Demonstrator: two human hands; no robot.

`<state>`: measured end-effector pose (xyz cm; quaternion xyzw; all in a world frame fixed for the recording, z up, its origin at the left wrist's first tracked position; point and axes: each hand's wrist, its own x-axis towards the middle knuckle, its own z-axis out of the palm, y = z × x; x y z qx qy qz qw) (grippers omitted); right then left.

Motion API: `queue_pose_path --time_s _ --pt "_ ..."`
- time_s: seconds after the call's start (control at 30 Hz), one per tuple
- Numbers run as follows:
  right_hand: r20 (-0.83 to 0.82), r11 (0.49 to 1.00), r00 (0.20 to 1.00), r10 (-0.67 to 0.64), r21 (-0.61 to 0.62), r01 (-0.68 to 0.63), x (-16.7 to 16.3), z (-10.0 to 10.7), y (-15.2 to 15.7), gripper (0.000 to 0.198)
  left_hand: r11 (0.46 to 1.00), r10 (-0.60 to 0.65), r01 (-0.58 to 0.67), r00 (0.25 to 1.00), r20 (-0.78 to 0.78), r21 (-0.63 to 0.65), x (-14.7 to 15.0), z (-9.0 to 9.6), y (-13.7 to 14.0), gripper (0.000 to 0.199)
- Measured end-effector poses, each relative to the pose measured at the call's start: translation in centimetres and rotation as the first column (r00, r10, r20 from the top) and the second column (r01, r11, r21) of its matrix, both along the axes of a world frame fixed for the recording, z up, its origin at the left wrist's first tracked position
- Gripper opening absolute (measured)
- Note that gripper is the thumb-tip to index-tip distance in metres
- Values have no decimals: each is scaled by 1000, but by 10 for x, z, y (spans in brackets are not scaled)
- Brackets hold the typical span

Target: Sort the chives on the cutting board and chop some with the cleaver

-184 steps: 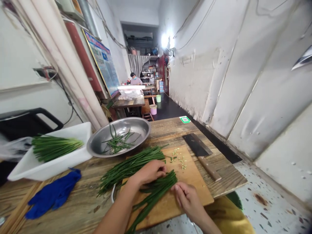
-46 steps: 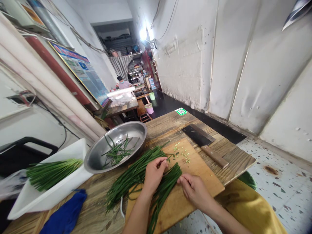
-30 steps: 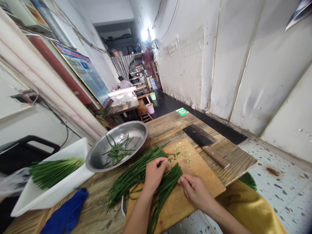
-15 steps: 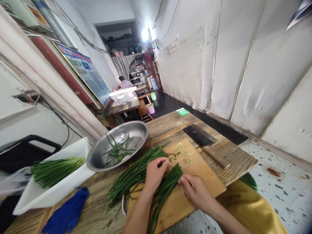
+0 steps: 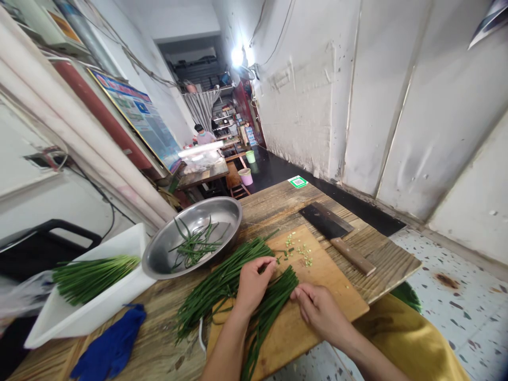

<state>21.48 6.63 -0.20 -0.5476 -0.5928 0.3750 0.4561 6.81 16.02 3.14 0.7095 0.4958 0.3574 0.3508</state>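
A small bunch of garlic chives (image 5: 278, 296) lies on the wooden cutting board (image 5: 333, 286), between my two hands. At its left side my left hand (image 5: 256, 280) is closed in a pinch, thumb against forefinger. Its fingertips are by the cut ends, and what they hold is hidden. My right hand (image 5: 317, 309) has curled fingers and touches the bunch's right edge; I cannot make out what is pinched there. To the left, a bigger pile of garlic chives (image 5: 214, 288) spreads over board and table. Small chopped bits (image 5: 304, 251) are scattered on the board.
Beyond the board, a cleaver (image 5: 337, 238) lies flat on the table. A steel basin (image 5: 232, 217) holds loose chives. Left of it are a white tub (image 5: 71, 325) with another bundle and a blue glove (image 5: 111, 344). A person (image 5: 204, 135) is at a table further back.
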Motion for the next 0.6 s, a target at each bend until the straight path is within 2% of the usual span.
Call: queue_pose_path --time_s 0.37,0.53,0.6 --pt "16 1000 1000 -6 4 6 0 -2 0 39 996 -88 88 996 -18 21 -5 3 0 22" --pt "36 999 999 -27 23 26 0 -4 0 39 958 -282 283 959 -27 42 -6 7 -4 22" --pt "34 999 999 -37 27 36 0 -5 0 39 944 -325 326 945 -37 44 -6 8 -4 24"
